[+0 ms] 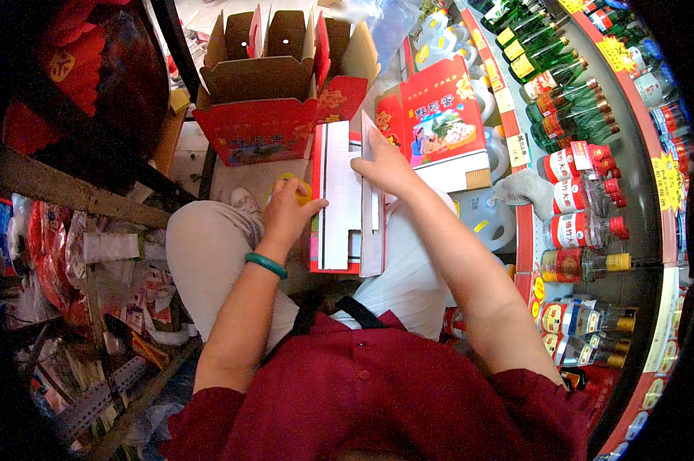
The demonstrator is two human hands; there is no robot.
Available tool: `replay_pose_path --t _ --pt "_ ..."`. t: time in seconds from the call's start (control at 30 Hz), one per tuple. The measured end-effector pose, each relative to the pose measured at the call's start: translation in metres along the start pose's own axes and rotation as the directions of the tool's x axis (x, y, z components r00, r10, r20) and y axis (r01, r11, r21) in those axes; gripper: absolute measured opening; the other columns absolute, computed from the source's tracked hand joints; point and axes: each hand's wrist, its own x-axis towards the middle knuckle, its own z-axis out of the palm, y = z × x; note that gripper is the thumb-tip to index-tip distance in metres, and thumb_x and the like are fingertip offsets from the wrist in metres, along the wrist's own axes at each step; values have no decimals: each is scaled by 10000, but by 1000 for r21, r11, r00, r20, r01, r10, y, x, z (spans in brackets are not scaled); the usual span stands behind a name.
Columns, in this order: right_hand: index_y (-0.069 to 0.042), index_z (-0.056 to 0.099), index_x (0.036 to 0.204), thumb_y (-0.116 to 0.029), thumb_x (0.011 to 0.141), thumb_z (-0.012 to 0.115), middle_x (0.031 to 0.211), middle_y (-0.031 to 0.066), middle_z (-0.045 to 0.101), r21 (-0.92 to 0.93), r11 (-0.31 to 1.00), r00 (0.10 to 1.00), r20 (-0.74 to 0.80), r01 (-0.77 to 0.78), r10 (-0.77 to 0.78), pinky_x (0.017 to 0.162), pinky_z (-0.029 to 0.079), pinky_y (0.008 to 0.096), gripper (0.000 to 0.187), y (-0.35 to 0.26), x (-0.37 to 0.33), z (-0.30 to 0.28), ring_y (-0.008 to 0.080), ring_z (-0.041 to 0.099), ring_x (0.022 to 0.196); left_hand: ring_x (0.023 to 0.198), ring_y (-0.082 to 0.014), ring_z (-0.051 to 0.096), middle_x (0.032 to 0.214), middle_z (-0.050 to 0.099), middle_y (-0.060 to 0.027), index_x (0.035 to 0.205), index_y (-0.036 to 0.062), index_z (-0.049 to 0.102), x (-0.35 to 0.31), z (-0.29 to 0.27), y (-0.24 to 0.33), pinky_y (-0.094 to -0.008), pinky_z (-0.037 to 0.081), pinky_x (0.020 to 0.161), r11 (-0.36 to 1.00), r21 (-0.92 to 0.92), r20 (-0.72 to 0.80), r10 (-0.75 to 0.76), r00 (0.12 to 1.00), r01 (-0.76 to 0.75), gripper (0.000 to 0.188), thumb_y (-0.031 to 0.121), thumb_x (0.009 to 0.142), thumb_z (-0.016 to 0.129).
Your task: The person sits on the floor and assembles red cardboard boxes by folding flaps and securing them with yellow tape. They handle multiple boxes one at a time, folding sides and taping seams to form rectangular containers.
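A flat red-and-white cardboard box (333, 200) lies across my lap, its white side with a dark line facing up. My right hand (385, 163) grips its raised flap, thumb on the near face and the other fingers partly hidden behind. My left hand (287, 213), a green bangle on its wrist, is closed round a yellow roll of tape (304, 187), mostly covered by the fingers. Its thumb touches the box's left edge. Just beyond my right hand, a printed red carton (443, 115) leans against the shelf side.
An open red carton (262, 131) with raised brown flaps stands ahead on the floor, with another behind its right side. Shelves of bottles (569, 188) line the right, with large clear jugs (481, 219) below. A metal rack (78, 180) of plastic-wrapped goods stands close on the left.
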Motion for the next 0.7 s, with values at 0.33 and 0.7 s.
replay_pose_path --t 0.33,0.7 --pt "53 474 1186 -83 760 499 1012 305 577 44 967 947 194 252 -255 844 449 455 448 -43 31 9 425 572 946 841 -351 553 875 576 -179 783 16 564 -34 -26 -13 -421 458 729 999 -35 -149 -9 989 3 335 279 698 752" --pt "-9 519 1195 -85 719 568 978 258 612 -80 874 859 248 479 -448 816 481 460 484 -55 58 31 387 606 919 851 -364 567 831 607 -195 775 32 594 -43 -37 -15 -440 457 738 999 7 -88 -47 995 48 255 250 734 719"
